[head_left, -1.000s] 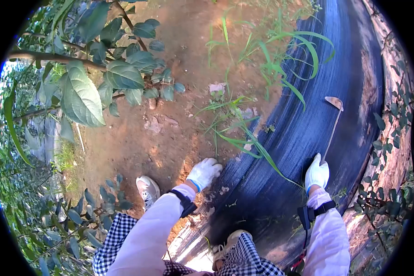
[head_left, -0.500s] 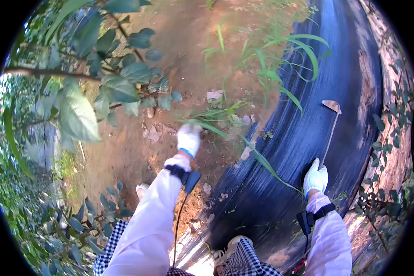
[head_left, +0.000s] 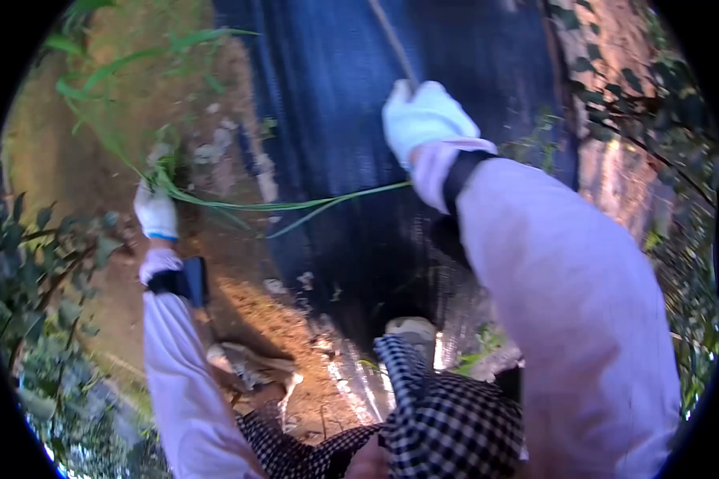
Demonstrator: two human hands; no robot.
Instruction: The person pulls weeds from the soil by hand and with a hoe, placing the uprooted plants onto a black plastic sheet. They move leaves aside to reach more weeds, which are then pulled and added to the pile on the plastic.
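My left hand, in a white glove, is closed around the base of a clump of green grass on the bare soil. Long blades stretch from the clump across the dark sheet towards my right wrist. My right hand, also gloved in white, grips the thin handle of a sickle above the sheet. The sickle's head lies beyond the top edge of the view. Motion blurs both hands somewhat.
Black plastic sheeting covers the strip in the middle. Brown soil lies to its left and pale ground to its right. Leafy plants stand on both sides. My shoe rests at the sheet's near end.
The view has swung right and my body leans lower. My left hand has closed on the grass clump. My right hand has moved forward with the sickle, whose head has left the view.
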